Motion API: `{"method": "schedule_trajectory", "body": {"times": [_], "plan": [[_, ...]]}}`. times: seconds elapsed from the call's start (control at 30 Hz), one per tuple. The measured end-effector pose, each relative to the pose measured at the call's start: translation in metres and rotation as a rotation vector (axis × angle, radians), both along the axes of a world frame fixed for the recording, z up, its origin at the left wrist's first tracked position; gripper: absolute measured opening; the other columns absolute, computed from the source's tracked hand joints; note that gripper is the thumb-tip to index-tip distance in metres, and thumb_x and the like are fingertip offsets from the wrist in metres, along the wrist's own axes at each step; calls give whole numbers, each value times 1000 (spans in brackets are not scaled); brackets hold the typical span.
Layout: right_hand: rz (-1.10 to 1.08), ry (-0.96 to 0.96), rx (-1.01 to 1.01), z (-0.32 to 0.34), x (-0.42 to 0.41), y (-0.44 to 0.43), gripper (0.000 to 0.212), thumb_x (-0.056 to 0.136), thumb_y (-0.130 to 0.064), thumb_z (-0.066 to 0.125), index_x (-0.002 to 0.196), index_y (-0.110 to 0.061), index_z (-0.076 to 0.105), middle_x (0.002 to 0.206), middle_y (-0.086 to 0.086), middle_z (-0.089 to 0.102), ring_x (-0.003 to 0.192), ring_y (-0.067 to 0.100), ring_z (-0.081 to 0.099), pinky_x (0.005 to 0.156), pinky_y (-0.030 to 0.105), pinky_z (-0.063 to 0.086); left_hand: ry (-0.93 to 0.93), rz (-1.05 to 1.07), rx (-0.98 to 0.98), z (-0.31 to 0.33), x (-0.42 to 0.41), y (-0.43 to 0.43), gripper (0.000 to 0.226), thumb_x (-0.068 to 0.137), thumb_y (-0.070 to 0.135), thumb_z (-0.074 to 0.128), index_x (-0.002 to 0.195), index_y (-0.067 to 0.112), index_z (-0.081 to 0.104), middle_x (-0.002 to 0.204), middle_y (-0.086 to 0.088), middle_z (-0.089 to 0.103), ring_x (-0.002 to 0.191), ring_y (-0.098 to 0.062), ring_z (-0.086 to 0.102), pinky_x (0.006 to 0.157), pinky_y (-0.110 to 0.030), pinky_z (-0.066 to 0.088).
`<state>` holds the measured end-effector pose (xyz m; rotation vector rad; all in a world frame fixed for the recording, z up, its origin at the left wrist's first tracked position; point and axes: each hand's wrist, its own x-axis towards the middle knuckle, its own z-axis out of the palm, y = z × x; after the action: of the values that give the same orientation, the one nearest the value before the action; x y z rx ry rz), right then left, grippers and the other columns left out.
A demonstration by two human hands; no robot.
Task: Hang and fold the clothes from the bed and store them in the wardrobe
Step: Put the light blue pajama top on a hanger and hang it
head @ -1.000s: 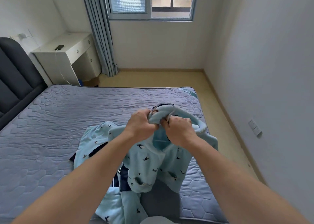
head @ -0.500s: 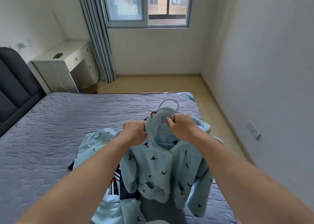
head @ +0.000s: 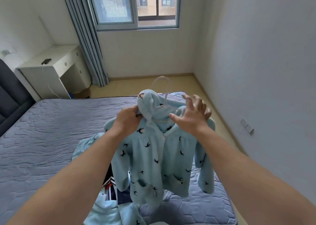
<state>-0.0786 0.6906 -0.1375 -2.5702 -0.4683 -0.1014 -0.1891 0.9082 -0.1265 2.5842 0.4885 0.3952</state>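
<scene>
Gripping jacket (head: 153,156) hood, left hand (head: 127,120) curled tight; right hand (head: 191,117) fingers spread, beside hanger (head: 162,88); above bed (head: 51,130).

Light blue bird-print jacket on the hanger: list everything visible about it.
The jacket is light blue fleece-looking fabric with small dark bird prints, a hood, long sleeves and two front pockets. It hangs upright on a pale hanger, front facing the camera, above the bed. The left hand grips its hood edge; the right hand is spread open by the other shoulder, contact unclear.
</scene>
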Motion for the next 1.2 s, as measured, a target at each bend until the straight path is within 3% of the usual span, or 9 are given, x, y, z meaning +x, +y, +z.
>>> {"method": "schedule_trajectory", "body": {"times": [0.1,0.23,0.4,0.53,0.7,0.8,0.9,1.03,1.2], "plan": [[-64,154,-104,1,14,-18,87,76,-69,59,150,-43,22,153,8,27,141,33,26,115,52,25,-49,14,9,12,2,9,15,96,26,60,105,19,68,103,-4,72,97,-29,63,81,-36,47],[4,267,87,22,18,-31,57,69,-22,54,123,-39,61,113,-1,69,108,27,61,93,40,53,-56,-24,85,23,2,9,18,96,32,61,101,17,69,98,-4,72,92,-30,62,79,-37,44],[-236,-10,427,31,18,-44,54,76,-1,52,123,-21,69,118,9,70,111,29,62,94,29,47,5,7,115,27,-1,8,22,100,33,55,99,14,66,100,-9,71,94,-32,61,83,-41,47],[-147,-97,517,26,2,-41,52,72,0,55,119,-20,61,114,5,64,97,21,56,84,23,40,-36,64,67,29,-3,10,15,98,25,56,89,16,64,93,-8,70,90,-33,60,82,-43,50],[-110,135,720,30,0,-42,45,70,-28,62,113,-31,48,100,4,67,72,20,69,65,35,60,-160,79,-9,32,-9,18,15,94,17,61,79,16,64,76,0,65,78,-29,58,72,-38,47],[-218,41,594,34,9,-42,82,72,-61,62,142,-27,37,121,6,60,109,26,62,93,45,52,-192,1,-4,35,-9,22,12,92,13,63,81,14,69,75,3,68,74,-24,59,69,-34,48],[-148,254,409,44,25,-41,115,63,-86,61,152,-19,35,145,9,53,129,28,55,105,45,47,-204,-75,53,36,-10,24,25,90,10,65,71,25,60,67,17,59,63,-12,53,59,-21,40],[-8,539,17,58,33,-39,68,60,-75,79,89,-14,69,84,0,70,71,15,66,56,24,51,-204,-149,87,33,-11,27,26,89,9,66,71,27,63,67,23,58,63,-5,53,60,-21,38],[50,474,-102,56,37,-30,21,75,-18,82,83,-11,63,86,9,68,68,19,59,60,28,52,-161,-199,132,21,-11,30,13,91,15,70,80,21,73,70,22,58,65,-5,54,62,-8,34]]}}
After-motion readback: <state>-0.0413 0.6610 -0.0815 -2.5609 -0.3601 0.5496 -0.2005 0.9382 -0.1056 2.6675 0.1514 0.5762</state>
